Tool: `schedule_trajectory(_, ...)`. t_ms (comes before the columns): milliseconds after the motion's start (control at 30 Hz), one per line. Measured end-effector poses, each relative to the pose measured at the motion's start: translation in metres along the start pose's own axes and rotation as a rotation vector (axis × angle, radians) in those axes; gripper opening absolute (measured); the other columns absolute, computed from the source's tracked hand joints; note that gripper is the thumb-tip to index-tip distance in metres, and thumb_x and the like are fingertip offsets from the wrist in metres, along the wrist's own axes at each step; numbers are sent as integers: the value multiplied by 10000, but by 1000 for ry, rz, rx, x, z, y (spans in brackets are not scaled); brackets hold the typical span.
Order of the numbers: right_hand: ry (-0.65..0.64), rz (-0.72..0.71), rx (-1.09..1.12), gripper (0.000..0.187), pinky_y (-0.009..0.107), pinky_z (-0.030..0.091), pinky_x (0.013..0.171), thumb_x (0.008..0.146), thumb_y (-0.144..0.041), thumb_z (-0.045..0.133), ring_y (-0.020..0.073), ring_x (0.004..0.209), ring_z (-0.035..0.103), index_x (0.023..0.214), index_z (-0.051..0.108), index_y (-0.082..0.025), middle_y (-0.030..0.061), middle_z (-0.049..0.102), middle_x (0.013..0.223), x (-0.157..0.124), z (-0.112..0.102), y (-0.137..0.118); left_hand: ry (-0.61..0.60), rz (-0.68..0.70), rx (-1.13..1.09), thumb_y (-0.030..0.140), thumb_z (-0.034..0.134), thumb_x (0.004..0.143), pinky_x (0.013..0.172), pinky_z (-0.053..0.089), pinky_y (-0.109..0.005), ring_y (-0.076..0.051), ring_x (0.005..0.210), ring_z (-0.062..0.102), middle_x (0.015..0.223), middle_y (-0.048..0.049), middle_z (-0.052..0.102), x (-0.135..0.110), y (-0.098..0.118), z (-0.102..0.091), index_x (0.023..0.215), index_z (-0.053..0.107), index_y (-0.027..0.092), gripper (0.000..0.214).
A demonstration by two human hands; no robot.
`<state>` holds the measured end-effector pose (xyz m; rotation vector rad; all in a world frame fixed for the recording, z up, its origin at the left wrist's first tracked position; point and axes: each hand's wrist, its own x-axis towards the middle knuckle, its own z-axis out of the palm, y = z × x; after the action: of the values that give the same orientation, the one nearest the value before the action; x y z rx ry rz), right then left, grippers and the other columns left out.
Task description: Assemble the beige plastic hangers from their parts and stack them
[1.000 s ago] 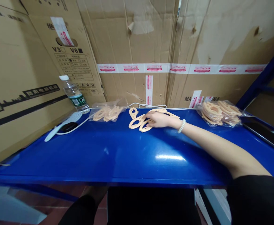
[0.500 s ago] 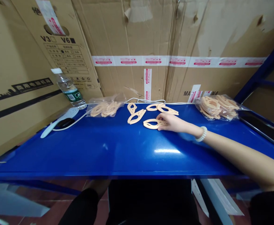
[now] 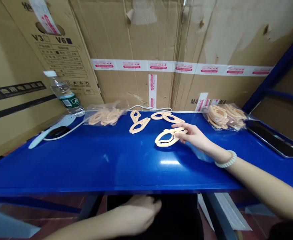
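Note:
My right hand [image 3: 193,136], with a beaded bracelet on its wrist, pinches one end of a beige folding clothes hanger [image 3: 165,144]. The folded hanger is raised a little off the blue table [image 3: 126,163], its looped end pointing left. Farther back lie several similar hangers, among them a lone folded one [image 3: 139,126] to the left and another [image 3: 173,118] just behind my right hand. My left hand [image 3: 143,211] is below the table's front edge, over my lap. Motion smears its fingers, and nothing can be made out in it.
Clear bags of hangers lie at the back left [image 3: 106,115] and back right [image 3: 225,116]. A water bottle [image 3: 67,95], a pale-blue brush-like tool [image 3: 50,131] and a dark mouse-like object [image 3: 58,132] are at left. A dark tablet [image 3: 274,138] lies right. Cardboard [image 3: 126,80] walls the back.
My right hand has lifted the hanger off the table and brought it nearer to me. My left hand has come into view at the bottom. The whole view has shifted slightly.

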<state>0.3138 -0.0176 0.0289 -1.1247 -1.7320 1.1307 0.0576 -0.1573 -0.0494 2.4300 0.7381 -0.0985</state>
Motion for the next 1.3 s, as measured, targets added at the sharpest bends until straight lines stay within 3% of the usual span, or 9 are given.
schedule_trajectory(167, 64, 7, 140, 495, 229, 404, 487, 755, -342, 800, 96, 541, 515, 1191, 635, -173, -3, 667, 738, -4, 6, -1, 76, 388, 89, 204, 565, 966, 733, 493, -302, -173, 757, 645, 842, -11, 699, -40, 36, -61, 1043, 608, 222, 90)
schedule_trajectory(267, 84, 5, 187, 515, 218, 410, 477, 759, -340, 804, 88, 539, 524, 1211, 613, -185, -6, 671, 777, -8, 12, -3, 187, 440, 86, 152, 531, 967, 758, 493, -294, -166, 808, 656, 912, -19, 716, -48, 43, -100, 1106, 588, 221, 165)
schedule_trajectory(367, 111, 1, 215, 497, 218, 418, 461, 764, -350, 808, 78, 510, 514, 1189, 619, -176, -13, 662, 766, -13, 21, -7, 465, 348, 73, 135, 517, 953, 782, 508, -278, -169, 894, 668, 1050, -55, 706, -32, 27, -118, 1179, 581, 217, 249)
schedule_trajectory(500, 118, -10, 258, 432, 220, 422, 450, 775, -377, 818, 77, 490, 512, 1106, 647, -156, -24, 642, 704, -19, 32, -12, 737, 59, -38, 272, 613, 909, 674, 511, -280, -117, 701, 623, 1319, -135, 614, 11, -14, -121, 1352, 492, 190, 467)
schedule_trajectory(600, 89, -41, 278, 362, 226, 464, 485, 776, -385, 833, 86, 522, 546, 999, 665, -154, -16, 653, 701, -21, 38, -13, 766, -80, -249, 396, 700, 847, 561, 469, -259, -86, 533, 545, 1147, -97, 695, 38, -40, -118, 1378, 482, 166, 617)
schedule_trajectory(800, -20, 31, 272, 347, 257, 574, 600, 764, -402, 852, 122, 633, 650, 931, 679, -151, 26, 710, 775, -22, 40, -12, 764, -42, -426, 399, 573, 939, 500, 386, -201, -104, 568, 532, 667, 27, 588, 48, -52, -107, 861, 617, 164, 253)
schedule_trajectory(1000, 39, 66, 246, 341, 263, 577, 590, 717, -413, 874, 133, 640, 667, 814, 671, -157, 37, 691, 832, -20, 26, -17, 905, -30, -739, 461, 604, 927, 517, 547, -243, -140, 568, 671, 838, -35, 713, 48, -56, -104, 942, 543, 174, 294)
schedule_trajectory(1167, 107, 85, 182, 332, 196, 376, 434, 699, -397, 873, 79, 509, 475, 783, 660, -157, -26, 557, 594, -12, 12, -17, 1045, -66, -847, 469, 590, 911, 577, 589, -249, -189, 765, 748, 1050, -117, 735, 54, -67, -109, 1001, 554, 154, 329)
schedule_trajectory(1300, 144, 89, 239, 371, 183, 304, 422, 663, -408, 904, 66, 539, 415, 739, 638, -161, -34, 524, 627, -8, 9, -14, 1062, -95, -843, 465, 602, 885, 669, 599, -288, -213, 834, 736, 1039, -122, 729, 55, -73, -113, 922, 628, 134, 334)
